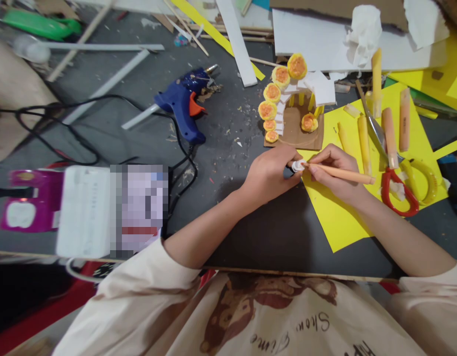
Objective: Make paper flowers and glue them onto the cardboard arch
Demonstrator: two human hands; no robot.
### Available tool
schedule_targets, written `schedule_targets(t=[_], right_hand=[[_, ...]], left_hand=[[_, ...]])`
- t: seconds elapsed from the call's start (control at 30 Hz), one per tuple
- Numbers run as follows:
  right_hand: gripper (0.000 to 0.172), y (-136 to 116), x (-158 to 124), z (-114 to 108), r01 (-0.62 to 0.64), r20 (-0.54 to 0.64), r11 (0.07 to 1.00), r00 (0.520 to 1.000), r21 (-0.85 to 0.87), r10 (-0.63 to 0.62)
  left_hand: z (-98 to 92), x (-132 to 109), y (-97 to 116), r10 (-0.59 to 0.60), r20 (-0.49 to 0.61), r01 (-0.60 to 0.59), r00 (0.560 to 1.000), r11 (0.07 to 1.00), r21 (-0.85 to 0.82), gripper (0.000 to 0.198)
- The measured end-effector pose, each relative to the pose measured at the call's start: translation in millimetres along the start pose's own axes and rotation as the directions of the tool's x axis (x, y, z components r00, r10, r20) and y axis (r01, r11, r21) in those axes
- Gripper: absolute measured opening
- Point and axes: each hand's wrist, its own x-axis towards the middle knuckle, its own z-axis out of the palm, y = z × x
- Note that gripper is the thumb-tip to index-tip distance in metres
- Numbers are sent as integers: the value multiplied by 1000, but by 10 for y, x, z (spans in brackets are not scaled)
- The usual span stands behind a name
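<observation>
In front of the small craft model, my left hand (270, 173) is closed, pinching a small white piece (298, 165) whose kind I cannot make out. My right hand (337, 168) grips an orange marker (345, 174) like a pen. Its reddish tip meets or nearly meets the white piece. Just beyond both hands stands the craft model (293, 141) on a brown cardboard base, with a curve of white steps. Yellow-and-orange flower-like discs (271, 93) line those steps. Under my right hand lies a yellow sheet (337, 232).
Red-handled scissors (389, 195), a clear yellow tape ring (432, 183) and several marker parts (404, 118) lie to the right. A blue glue gun (184, 101) with its black cord rests left of the model. A white box-like device (85, 212) sits near the front edge.
</observation>
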Motion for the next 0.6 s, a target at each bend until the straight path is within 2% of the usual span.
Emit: schedule_targets(t=[0.13,0.4,0.6], right_hand=[[35,1,-5,-11,13,-35,999,999,-40,-14],[37,13,-11,-10,13,-25,999,1000,-35,-14],[35,-2,0,6,20,-16,998,1000,-61,-21]], left_hand=[[-11,0,10,-4,4,4,1000,1000,-11,4],[-1,-1,4,24,-28,-25,999,1000,-18,4],[-1,2,2,9,-11,-9,1000,1000,0,4]])
